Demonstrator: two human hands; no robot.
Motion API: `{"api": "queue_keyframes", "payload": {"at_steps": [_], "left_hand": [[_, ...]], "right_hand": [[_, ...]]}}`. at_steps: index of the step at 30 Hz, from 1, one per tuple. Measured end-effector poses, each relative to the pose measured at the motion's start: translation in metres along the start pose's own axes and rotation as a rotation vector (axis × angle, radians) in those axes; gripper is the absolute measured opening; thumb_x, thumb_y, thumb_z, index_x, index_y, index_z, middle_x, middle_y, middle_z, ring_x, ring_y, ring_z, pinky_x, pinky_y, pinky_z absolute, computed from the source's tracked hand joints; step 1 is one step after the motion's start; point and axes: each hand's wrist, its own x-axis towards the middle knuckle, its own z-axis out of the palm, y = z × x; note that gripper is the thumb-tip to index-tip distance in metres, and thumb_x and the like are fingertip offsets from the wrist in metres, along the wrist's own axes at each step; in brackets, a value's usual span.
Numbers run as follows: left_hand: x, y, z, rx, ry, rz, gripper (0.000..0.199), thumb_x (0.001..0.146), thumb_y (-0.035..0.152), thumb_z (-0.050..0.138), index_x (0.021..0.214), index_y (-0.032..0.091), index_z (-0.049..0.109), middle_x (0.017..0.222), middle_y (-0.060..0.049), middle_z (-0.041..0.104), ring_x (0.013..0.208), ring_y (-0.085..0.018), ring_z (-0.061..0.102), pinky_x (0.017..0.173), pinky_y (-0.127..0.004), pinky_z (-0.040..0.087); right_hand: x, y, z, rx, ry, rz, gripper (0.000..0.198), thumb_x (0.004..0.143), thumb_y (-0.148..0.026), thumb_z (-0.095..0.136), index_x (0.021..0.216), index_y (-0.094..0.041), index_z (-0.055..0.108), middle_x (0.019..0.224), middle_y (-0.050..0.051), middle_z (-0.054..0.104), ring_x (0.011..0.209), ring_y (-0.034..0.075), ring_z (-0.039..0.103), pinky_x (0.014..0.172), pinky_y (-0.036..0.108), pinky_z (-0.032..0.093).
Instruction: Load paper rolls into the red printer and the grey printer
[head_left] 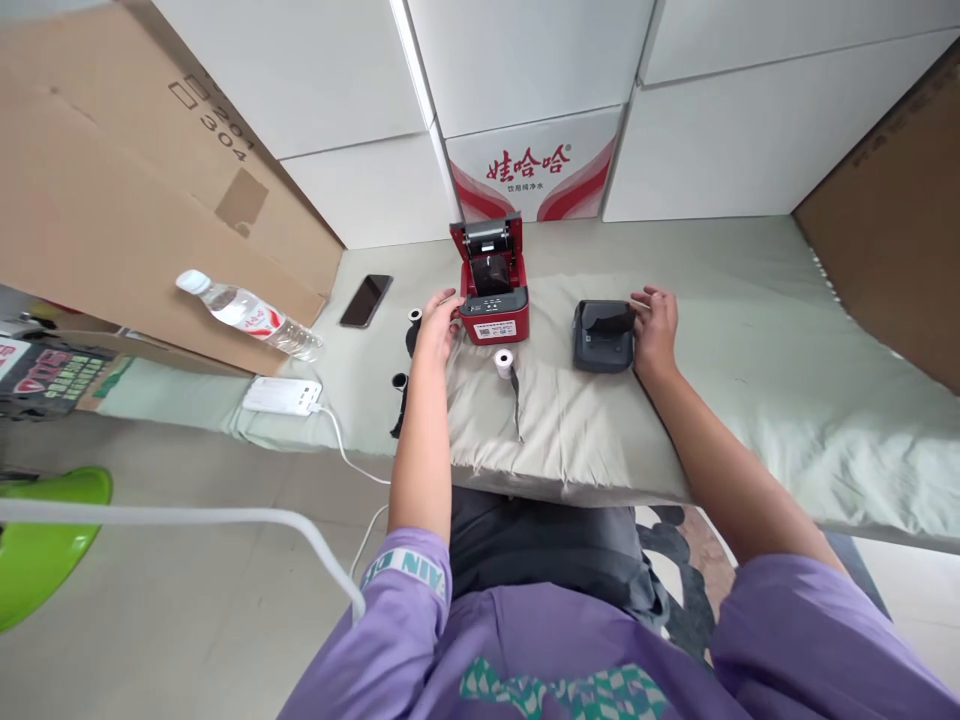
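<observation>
A red label printer (495,325) stands on the cloth-covered surface with its lid raised and its roll bay showing. My left hand (438,325) rests against its left side, fingers stretched out. In front of the printer a small white paper roll (503,363) stands on end, with a dark strip trailing from it. To the right lies a squat black printer (603,338) with a dark glossy cover. Beside its right edge is my right hand (654,325), its fingers loosely extended and touching or nearly touching it. Two black rolls (400,400) (413,330) lie left of my left arm.
A phone (366,300), a tilted water bottle (255,315) and a white power bank (282,395) with a cable (345,450) are at the left. Cardboard (150,150) flanks the left, and a brown box (892,220) the right. White boxes (712,130) line the back.
</observation>
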Motion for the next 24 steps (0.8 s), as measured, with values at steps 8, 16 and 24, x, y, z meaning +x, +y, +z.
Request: {"api": "queue_keyframes", "payload": {"at_steps": [8,16,24], "left_hand": [[0.015,0.025,-0.008,0.343,-0.070,0.404,0.009,0.084,0.028,0.073,0.083,0.019,0.076,0.086,-0.004,0.072,0.081,-0.016,0.060,0.073,-0.024,0.044],[0.062,0.067,0.046,1.360,-0.447,0.529,0.019,0.065,0.012,0.077,0.056,0.020,0.062,0.068,-0.010,0.064,0.089,-0.031,0.065,0.085,-0.034,0.045],[0.066,0.063,0.079,1.623,-0.382,0.473,0.017,0.057,0.009,0.077,0.057,0.020,0.063,0.078,-0.017,0.070,0.113,-0.045,0.065,0.103,-0.047,0.044]], "right_hand": [[0.000,-0.001,-0.001,-0.030,-0.027,-0.012,0.055,0.083,-0.077,0.053,0.107,-0.028,0.054,0.108,0.004,0.061,0.094,0.018,0.064,0.084,0.035,0.055],[0.005,0.003,-0.001,-0.019,-0.021,0.012,0.050,0.084,-0.072,0.056,0.105,-0.027,0.057,0.105,0.002,0.063,0.090,0.016,0.064,0.087,0.034,0.054],[0.004,0.002,0.000,-0.026,-0.004,0.026,0.045,0.085,-0.068,0.059,0.104,-0.026,0.059,0.109,0.003,0.064,0.091,0.016,0.065,0.093,0.036,0.055]]}}
